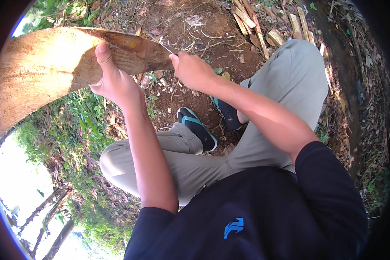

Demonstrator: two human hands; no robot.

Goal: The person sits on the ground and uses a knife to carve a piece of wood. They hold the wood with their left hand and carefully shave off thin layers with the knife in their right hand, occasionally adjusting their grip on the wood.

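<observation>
A wide, rough-sawn wooden plank (37, 65) stretches from the left rim toward the middle, bent by the lens and partly in bright sun. My left hand (117, 84) grips its near edge, thumb lying over the top face; the other fingers are hidden behind the wood. At the plank's narrow right end, my right hand (193, 71) is closed around the handle of what looks like a knife (166, 46). Its thin, shiny blade points up and left, against or just beside the plank's end. The handle itself is covered by my fingers.
Split wood pieces (297, 26) and longer sticks (251, 24) lie at the upper right. Brown soil (173, 21) with leaves and wood chips surrounds my sandals (198, 130). My bent knees (297, 69) flank the work. Green plants (73, 121) grow to the left.
</observation>
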